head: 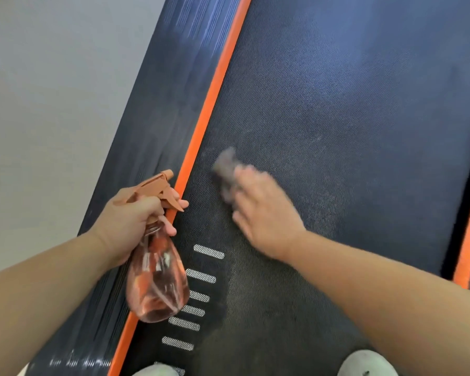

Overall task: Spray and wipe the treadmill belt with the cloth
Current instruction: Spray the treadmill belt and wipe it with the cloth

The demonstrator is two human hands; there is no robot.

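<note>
Dark textured treadmill belt (337, 104) fills the view; pale floor at 9 o'clock. Wiping step in hand, by my reading. Right hand (263, 210) lies on the cloth (225, 169) near centre, blurred: flat or gripping, cannot tell. Left hand (128, 215) grasps the spray bottle (158, 283) at 7 o'clock, over the orange strip (215, 96). Next strokes probably want the open belt toward 1 o'clock, cloth kept inside the strip.

Dark textured treadmill belt (337, 131), dusty smears, white dashes near-left. Grey cloth (225, 169), bunched, blurred, on belt left of centre. Pink-tinted clear spray bottle (158, 280), orange trigger, over belt's left edge.
</note>
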